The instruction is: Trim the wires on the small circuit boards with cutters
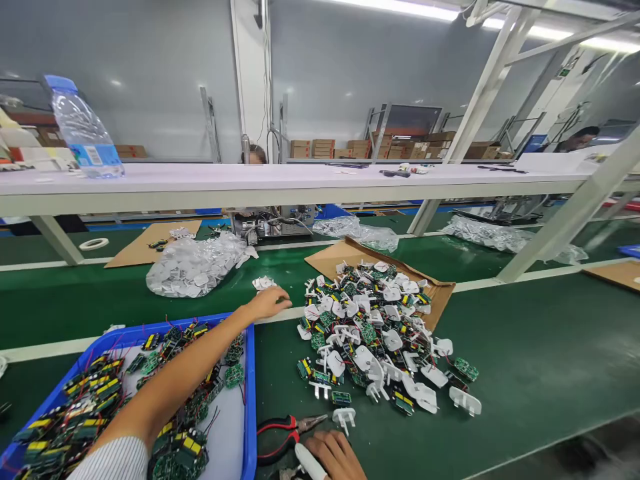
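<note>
My left hand (269,303) reaches across the blue tray (251,400), fingers apart and nothing visible in them. It hovers just beside a small heap of white plastic pieces (263,283). Low in the view, my right hand (336,456) has its fingers curled at the table; a white rounded piece or covering (309,461) shows at its thumb side. What those fingers hold is hidden. Red-and-black pliers (295,427) lie beside that hand, next to a loose white plug part (344,419). Green circuit boards (100,387) with yellow-wrapped components and red wires fill much of the tray.
A large pile of white plug parts wired to circuit boards (370,327) spreads over cardboard (443,297). Behind are a clear bag of white pieces (195,267) and a raised white shelf (300,177) carrying a water bottle (87,130). Slanted posts (545,227) support the shelf.
</note>
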The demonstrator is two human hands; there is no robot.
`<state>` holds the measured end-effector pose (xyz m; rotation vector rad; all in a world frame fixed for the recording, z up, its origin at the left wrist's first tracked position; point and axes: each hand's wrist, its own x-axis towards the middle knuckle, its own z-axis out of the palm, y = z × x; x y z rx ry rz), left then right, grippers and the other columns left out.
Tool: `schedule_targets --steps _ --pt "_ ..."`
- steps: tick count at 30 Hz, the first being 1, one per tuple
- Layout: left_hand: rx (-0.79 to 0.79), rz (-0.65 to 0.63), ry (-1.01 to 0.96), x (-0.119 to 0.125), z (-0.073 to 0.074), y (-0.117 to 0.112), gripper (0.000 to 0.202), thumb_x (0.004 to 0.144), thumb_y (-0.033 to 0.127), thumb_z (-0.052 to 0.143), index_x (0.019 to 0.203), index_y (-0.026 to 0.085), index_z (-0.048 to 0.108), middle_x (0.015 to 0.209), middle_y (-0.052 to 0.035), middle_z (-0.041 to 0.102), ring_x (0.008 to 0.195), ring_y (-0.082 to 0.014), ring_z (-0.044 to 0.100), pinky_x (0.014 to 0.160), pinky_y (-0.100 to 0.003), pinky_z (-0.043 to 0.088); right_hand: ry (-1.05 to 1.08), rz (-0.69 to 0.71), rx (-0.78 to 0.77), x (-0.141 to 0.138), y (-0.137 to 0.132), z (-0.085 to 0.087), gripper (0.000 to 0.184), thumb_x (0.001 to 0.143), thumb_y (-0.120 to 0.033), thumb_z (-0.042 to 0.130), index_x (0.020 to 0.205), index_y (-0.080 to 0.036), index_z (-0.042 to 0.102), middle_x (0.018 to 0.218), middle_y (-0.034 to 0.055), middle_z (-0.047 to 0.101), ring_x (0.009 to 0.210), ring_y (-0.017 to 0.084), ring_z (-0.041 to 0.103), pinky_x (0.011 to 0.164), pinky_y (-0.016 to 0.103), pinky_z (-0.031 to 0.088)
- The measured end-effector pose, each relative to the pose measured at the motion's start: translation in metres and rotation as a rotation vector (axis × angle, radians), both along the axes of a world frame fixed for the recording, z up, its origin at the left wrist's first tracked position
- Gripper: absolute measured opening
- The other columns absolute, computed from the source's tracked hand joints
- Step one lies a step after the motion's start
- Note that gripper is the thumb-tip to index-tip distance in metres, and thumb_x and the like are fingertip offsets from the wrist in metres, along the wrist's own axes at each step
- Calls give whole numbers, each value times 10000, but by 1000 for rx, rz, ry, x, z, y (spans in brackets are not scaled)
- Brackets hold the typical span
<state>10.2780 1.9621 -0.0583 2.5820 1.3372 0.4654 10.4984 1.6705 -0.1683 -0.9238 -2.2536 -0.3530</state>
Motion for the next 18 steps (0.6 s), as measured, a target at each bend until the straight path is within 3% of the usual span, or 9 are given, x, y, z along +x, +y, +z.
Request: schedule_targets --steps 3,5,8,11,14,18 --pt "-70 -131 17 32 -13 -27 409 779 514 772 1073 234 726 1010 -65 756 915 -262 706 777 -297 527 -24 -49 -63 -2 -6 4 286 1033 -436 558 1205 -228 655 1023 50 731 929 202 647 891 358 508" --pt "-74 -157 13 47 -17 -41 471 731 496 801 1103 225 702 1046 -79 750 950 -288 703 780 -307 527 -20 -53 -58 -4 -8 2 316 1020 -461 580 1228 -229 635 1040 48 724 941 204 636 890 374 492" --pt "-56 -173 -22 56 -9 -49 410 764 365 732 1143 221 673 1031 -72 740 950 -274 694 822 -318 525 -54 -42 -79 -4 -8 -4 382 989 -533 607 1229 -236 615 1066 46 717 962 202 619 864 369 475" --pt "-18 -185 -92 53 11 -44 371 779 266 604 1137 193 672 956 -64 713 851 -244 672 805 -325 517 -99 -55 -121 -4 -6 -8 372 970 -530 642 1217 -254 607 1112 22 714 968 183 611 825 338 464" --pt "39 -167 -190 41 24 -36 409 800 318 502 1148 175 662 847 -43 654 779 -248 630 754 -343 502 -156 -73 -119 -3 -2 -7 249 1004 -469 619 1174 -288 610 1109 -34 718 933 133 620 779 291 458" --pt "76 -137 -354 19 9 -28 305 795 476 564 1037 329 675 737 58 643 740 -235 632 708 -322 494 -281 -107 -205 0 0 0 169 1034 -430 587 1141 -302 614 1075 -68 726 978 71 634 799 205 454"
